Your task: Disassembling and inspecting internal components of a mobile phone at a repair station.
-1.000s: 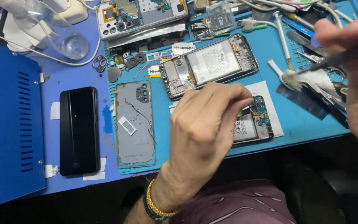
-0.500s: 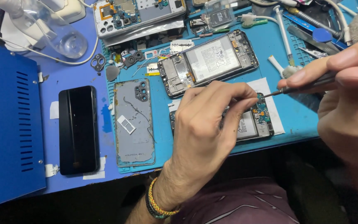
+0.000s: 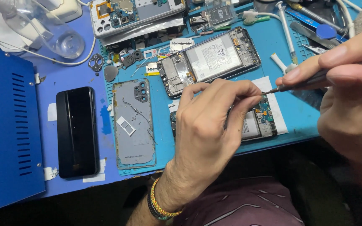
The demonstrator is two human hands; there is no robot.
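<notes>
My left hand (image 3: 210, 125) rests on an opened phone (image 3: 261, 121) lying on a white sheet at the front of the blue mat, fingers curled over its top edge and covering most of it. My right hand (image 3: 348, 92) grips a thin dark screwdriver (image 3: 302, 81). Its tip meets my left fingertips just above the phone's circuit board. A second opened phone (image 3: 214, 58) with a white battery lies just behind.
A grey back cover (image 3: 133, 125) and a black phone (image 3: 77, 132) lie to the left. A blue metal box (image 3: 5, 134) stands at the far left. Small parts, another phone frame (image 3: 135, 14), a clear bottle (image 3: 47, 29) and tools crowd the back.
My right hand came down from the upper right with the screwdriver, bringing its tip to my left fingertips over the phone. The left hand has stayed on the phone.
</notes>
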